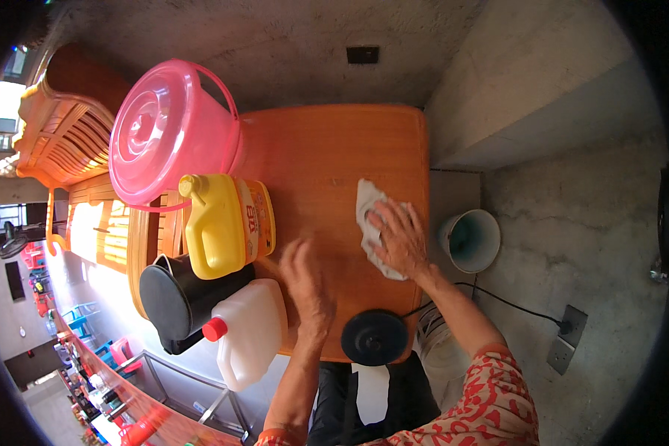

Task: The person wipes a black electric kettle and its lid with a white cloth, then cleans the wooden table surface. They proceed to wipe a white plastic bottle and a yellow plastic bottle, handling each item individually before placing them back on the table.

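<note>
My right hand (399, 238) is on a crumpled white cloth (368, 204), its fingers bent over it and pressing it to the brown wooden table (327, 141). To the left, my left hand (307, 290) hovers over the table's near part, its fingers smeared by motion. It is nearest to a yellow jug (214, 234) and a whitish plastic jug with a red cap (253, 327). Between my forearms, at the near table edge, lies a round black kettle base (374, 337) with a cord.
A lidded pink bucket (175, 130) stands at the table's far left, and a black lidded container (175, 301) is between the jugs. Right of the table is a pale bin (474, 241). The black cord (509, 301) runs to a wall socket (569, 338). A wooden bench (82, 141) is farther left.
</note>
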A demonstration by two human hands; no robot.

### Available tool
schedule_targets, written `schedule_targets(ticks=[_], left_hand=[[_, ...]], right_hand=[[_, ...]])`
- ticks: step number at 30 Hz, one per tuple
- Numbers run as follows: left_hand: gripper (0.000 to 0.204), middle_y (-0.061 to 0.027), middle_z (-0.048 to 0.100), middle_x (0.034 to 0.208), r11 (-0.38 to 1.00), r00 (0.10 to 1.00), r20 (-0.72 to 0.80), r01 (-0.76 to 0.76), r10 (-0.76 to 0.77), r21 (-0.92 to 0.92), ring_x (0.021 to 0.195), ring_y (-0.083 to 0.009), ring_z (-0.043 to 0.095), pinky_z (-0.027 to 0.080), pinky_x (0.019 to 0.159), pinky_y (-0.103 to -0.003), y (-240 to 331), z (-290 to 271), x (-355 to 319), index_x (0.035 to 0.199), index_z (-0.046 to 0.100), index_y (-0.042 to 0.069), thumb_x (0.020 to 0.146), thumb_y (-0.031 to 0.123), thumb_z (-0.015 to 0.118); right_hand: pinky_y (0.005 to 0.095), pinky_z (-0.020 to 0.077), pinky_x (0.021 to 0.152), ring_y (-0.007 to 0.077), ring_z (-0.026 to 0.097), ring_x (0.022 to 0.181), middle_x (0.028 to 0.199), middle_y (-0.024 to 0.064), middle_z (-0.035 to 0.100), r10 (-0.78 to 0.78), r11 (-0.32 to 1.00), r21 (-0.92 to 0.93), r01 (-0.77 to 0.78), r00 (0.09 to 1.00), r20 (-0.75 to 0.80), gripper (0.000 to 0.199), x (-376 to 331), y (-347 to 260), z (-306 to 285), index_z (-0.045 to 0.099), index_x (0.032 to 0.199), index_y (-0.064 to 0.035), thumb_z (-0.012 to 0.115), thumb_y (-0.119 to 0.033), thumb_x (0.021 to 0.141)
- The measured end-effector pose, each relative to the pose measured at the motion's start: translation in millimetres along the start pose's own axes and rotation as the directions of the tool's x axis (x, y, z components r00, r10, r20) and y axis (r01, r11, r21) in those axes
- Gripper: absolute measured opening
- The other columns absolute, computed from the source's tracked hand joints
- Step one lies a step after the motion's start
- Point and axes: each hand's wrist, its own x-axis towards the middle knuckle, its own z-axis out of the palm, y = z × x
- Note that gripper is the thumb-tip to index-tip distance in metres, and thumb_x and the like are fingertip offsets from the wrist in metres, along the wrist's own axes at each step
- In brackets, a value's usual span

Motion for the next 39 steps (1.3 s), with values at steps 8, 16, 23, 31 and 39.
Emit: schedule_targets(ticks=[8, 16, 23, 31, 39], left_hand=[[0.114, -0.0281, 0.016, 0.15, 0.885, 0.916, 0.308, 0.094, -0.256, 0.456, 0.136, -0.0446, 0.021, 0.024, 0.105, -0.058, -47, 52, -29, 0.147, 0.02, 0.002, 0.066, 0.071, 0.063], [0.129, -0.0294, 0.014, 0.15, 0.782, 0.922, 0.329, -0.047, -0.206, 0.622, 0.138, -0.0427, 0.018, 0.025, 0.102, -0.06, -60, 68, -38, 0.147, 0.018, 0.001, 0.057, 0.089, 0.045], [0.143, -0.0294, -0.002, 0.152, 0.867, 0.802, 0.477, 0.099, -0.36, 0.488, 0.14, -0.0457, -0.003, 0.007, 0.106, -0.063, -57, 60, -29, 0.148, 0.002, 0.001, 0.049, 0.082, 0.065], [0.157, -0.0296, -0.012, 0.151, 0.881, 0.746, 0.541, 0.128, -0.388, 0.455, 0.139, -0.0462, -0.012, 0.001, 0.106, -0.063, -51, 48, -22, 0.147, -0.008, 0.001, 0.037, 0.073, 0.079], [0.156, -0.0296, -0.011, 0.151, 0.881, 0.725, 0.546, 0.184, -0.42, 0.435, 0.14, -0.0454, -0.012, 0.001, 0.107, -0.063, -48, 45, -21, 0.148, -0.006, 0.003, 0.036, 0.07, 0.08]], right_hand=[[0.0593, 0.0273, 0.104, 0.0373, 0.034, 0.13, 0.14, 0.0163, 0.035, 0.195, 0.965, -0.133, -0.227, 0.957, -0.216, 0.061, 86, 55, -2, 0.044, 0.134, -0.0122, 0.068, -0.029, 0.081], [0.0513, 0.0336, 0.101, 0.0334, 0.042, 0.123, 0.132, 0.0167, 0.043, 0.209, 0.922, -0.263, -0.284, 0.937, -0.278, 0.048, 169, 67, 13, 0.05, 0.128, -0.007, 0.06, -0.031, 0.088], [0.051, 0.0268, 0.107, 0.0317, 0.035, 0.132, 0.137, 0.0137, 0.042, -0.09, 0.996, 0.021, 0.091, 0.995, -0.048, 0.052, 122, -7, 32, 0.052, 0.126, -0.0104, 0.066, -0.034, 0.082], [0.0529, 0.0177, 0.112, 0.0306, 0.026, 0.137, 0.144, 0.0105, 0.035, -0.182, 0.972, 0.189, 0.142, 0.959, 0.215, 0.063, 42, -31, 12, 0.048, 0.132, -0.0152, 0.07, -0.034, 0.077], [0.0572, 0.0186, 0.11, 0.0345, 0.031, 0.133, 0.139, 0.015, 0.039, -0.029, 0.995, 0.096, 0.039, 0.995, -0.096, 0.053, 186, -13, 54, 0.051, 0.128, -0.0116, 0.066, -0.033, 0.082]])
